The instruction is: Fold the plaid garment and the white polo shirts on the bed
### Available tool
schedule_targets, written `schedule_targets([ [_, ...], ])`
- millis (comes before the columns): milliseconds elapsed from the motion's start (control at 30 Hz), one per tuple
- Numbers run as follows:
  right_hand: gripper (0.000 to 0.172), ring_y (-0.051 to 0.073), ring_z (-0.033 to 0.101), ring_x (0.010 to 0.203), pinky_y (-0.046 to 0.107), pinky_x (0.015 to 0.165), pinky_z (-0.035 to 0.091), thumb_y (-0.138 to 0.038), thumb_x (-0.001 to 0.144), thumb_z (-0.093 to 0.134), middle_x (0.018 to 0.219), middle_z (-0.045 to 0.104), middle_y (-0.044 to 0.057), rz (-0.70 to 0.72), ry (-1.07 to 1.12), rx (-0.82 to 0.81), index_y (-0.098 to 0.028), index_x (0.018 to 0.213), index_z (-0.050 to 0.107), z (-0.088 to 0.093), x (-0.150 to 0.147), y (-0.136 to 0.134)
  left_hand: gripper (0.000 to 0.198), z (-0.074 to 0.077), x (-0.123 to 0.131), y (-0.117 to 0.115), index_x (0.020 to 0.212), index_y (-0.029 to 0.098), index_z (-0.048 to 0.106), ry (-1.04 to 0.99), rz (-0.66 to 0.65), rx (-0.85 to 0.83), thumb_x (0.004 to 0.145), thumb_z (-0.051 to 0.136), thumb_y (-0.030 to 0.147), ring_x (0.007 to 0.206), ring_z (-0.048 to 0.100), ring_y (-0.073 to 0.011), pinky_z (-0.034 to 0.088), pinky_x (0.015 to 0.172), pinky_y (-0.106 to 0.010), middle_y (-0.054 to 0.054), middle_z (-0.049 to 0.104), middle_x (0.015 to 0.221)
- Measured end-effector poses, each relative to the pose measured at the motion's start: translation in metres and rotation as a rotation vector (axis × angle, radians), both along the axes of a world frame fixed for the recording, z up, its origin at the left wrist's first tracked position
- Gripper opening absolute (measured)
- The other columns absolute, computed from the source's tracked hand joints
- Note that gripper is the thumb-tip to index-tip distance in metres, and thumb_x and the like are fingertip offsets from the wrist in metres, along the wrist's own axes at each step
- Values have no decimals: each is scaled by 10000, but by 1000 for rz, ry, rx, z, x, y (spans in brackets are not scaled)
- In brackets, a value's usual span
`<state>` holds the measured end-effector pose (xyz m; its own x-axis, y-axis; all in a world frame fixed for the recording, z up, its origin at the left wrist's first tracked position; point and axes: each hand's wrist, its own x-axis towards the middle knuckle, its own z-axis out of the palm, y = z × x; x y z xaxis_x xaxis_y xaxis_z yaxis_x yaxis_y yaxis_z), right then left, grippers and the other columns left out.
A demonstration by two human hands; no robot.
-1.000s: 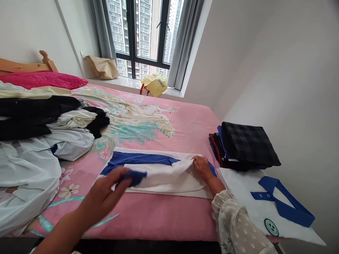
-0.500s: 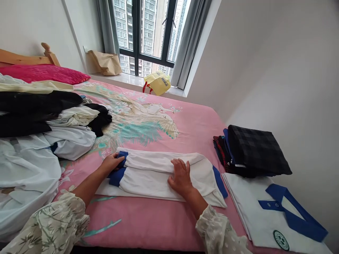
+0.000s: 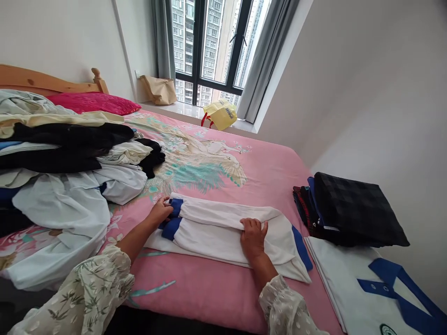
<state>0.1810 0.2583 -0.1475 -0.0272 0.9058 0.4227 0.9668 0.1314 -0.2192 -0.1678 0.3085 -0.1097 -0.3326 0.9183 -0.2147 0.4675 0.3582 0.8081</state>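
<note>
A white shirt (image 3: 216, 232) with blue trim lies folded lengthwise in front of me on the bed, its sleeves laid along the body. At its left end, my left hand (image 3: 161, 211) pinches a blue cuff (image 3: 177, 207) between thumb and fingers. My right hand (image 3: 254, 238) rests on the shirt right of its middle, fingers slightly bent and the thumb apart, pressing on the cloth. More blue trim (image 3: 302, 249) shows at the shirt's right end.
A heap of loose clothes (image 3: 70, 186) covers the bed's left side. To the right lie a folded white polo shirt (image 3: 352, 274) with a blue collar and a stack of dark folded clothes (image 3: 359, 207). A yellow bag (image 3: 221, 115) and a brown paper bag (image 3: 159, 90) stand by the window.
The view has turned a little to the left, so everything sits further right. Both hands stay at nearly the same places on the shirt.
</note>
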Motion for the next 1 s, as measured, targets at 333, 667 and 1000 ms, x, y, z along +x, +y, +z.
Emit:
schedule_targets([
  [333, 471, 279, 403, 1240, 572, 1104, 58, -111, 779, 387, 1269, 563, 127, -45, 41, 56, -178, 1229, 508, -5, -5, -8, 400, 13, 2, -46, 641, 219, 595, 496, -282, -117, 612, 605, 619, 837, 628, -332, 395, 638, -331, -93, 669, 763],
  [667, 474, 309, 399, 1282, 628, 1071, 141, -205, 814, 365, 1325, 526, 157, -252, 132, -35, -162, 1276, 465, -10, 45, -62, 478, -1, 6, -37, 981, 200, 550, 350, -188, -1, 668, 565, 561, 764, 646, -242, 413, 619, -281, -32, 656, 778],
  [1000, 355, 300, 432, 1261, 653, 1060, 61, -297, 887, 372, 1301, 561, 141, -275, 142, -181, -194, 1161, 572, -11, 79, -85, 294, 15, 12, -97, 971, 238, 624, 289, -308, 590, 791, 590, 468, 722, 645, -157, 516, 697, -245, -3, 683, 817],
])
